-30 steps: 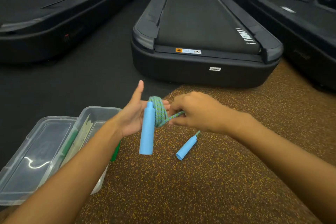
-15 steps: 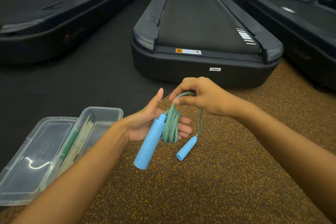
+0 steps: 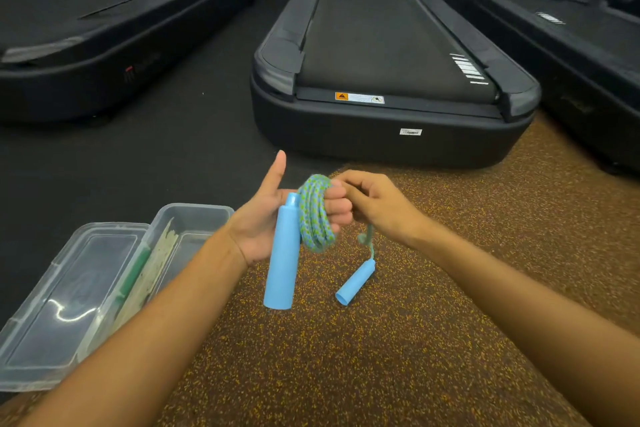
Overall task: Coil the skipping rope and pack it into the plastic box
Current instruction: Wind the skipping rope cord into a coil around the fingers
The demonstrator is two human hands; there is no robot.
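The skipping rope's blue-green cord (image 3: 313,215) is wound in several loops around the fingers of my left hand (image 3: 263,218), whose thumb points up. One light blue handle (image 3: 282,256) hangs down from the loops against that palm. My right hand (image 3: 374,204) pinches the free end of the cord just right of the coil. The second blue handle (image 3: 355,282) dangles on a short length below my right hand, above the floor. The clear plastic box (image 3: 194,215) stands open on the floor at the lower left.
The box's clear lid (image 3: 69,291) lies open to its left; a green strip and pale papers lie inside the box. A black treadmill (image 3: 388,55) stands straight ahead, with others at left and right. Speckled brown rubber flooring (image 3: 381,357) lies under my arms.
My right hand has come down from above the coil to just right of it, laying another turn around my left fingers. The left thumb has lifted upright and the coil sits tighter.
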